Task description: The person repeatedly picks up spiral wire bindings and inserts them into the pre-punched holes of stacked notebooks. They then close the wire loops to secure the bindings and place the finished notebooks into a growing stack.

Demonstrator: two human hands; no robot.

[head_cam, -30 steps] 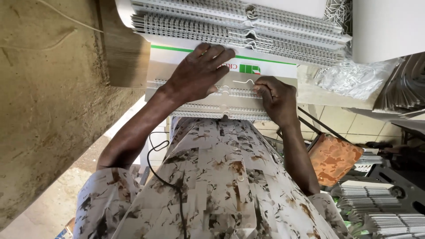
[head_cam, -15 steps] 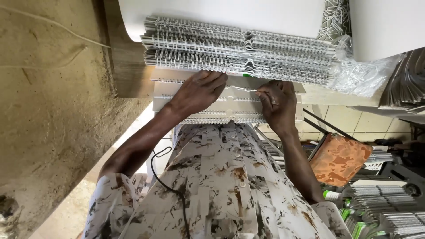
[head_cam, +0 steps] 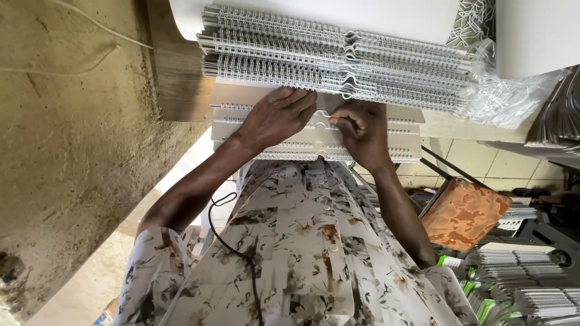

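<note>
Both hands [head_cam: 320, 121] on calendar stack [head_cam: 405, 142]; wire-bound bundles [head_cam: 338, 60] just above

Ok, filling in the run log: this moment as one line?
left hand flat on spiral-bound pads | right hand pinching wire hanger | wire bindings stacked above

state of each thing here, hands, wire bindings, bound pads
left hand: flat, palm down on the bound pads
right hand: fingers curled, pinching a wire hanger
bound pads: stacked, overlapping
wire binding combs: piled in rows
orange cover: tilted
</note>
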